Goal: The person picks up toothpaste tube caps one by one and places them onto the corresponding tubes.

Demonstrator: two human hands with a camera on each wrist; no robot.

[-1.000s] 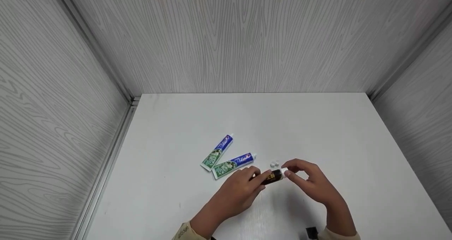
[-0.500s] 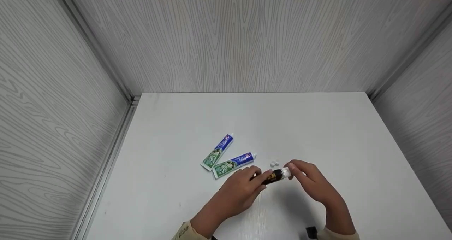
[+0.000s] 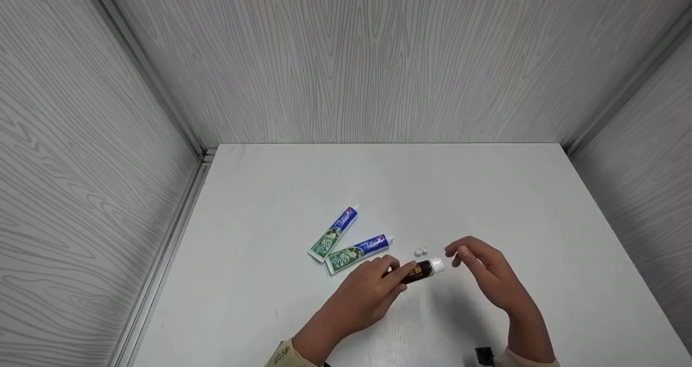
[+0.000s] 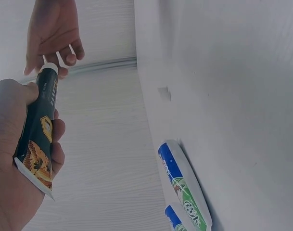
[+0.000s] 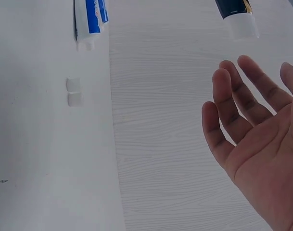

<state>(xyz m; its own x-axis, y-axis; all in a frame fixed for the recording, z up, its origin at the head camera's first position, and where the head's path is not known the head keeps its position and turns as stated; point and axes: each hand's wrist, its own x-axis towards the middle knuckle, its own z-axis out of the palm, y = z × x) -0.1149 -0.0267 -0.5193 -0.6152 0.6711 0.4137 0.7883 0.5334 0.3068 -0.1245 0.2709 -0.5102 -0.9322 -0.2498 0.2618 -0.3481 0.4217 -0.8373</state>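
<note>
My left hand [image 3: 370, 288] grips a dark toothpaste tube [image 3: 418, 271] with gold lettering and a honeycomb picture near its flat end. In the left wrist view the thumb lies along one side of the tube [image 4: 40, 125] and the fingers curl round the other. Its white cap [image 3: 437, 265] is on the end facing right. Just beyond that cap, my right hand [image 3: 494, 278] hovers with loosely bent fingers and holds nothing. The right wrist view shows a gap between its fingertips and the cap [image 5: 241, 26].
Two blue-and-green toothpaste tubes [image 3: 333, 233] [image 3: 359, 253] lie on the white table [image 3: 259, 194] left of the hands. Two small white caps [image 3: 420, 252] sit side by side behind the held tube. Grey wood-grain panels [image 3: 373, 59] enclose the table. A small black object [image 3: 484, 356] is by the right sleeve.
My right hand has let go of the white cap and drawn back to the right. The left hand has kept its grip on the dark tube in nearly the same spot.
</note>
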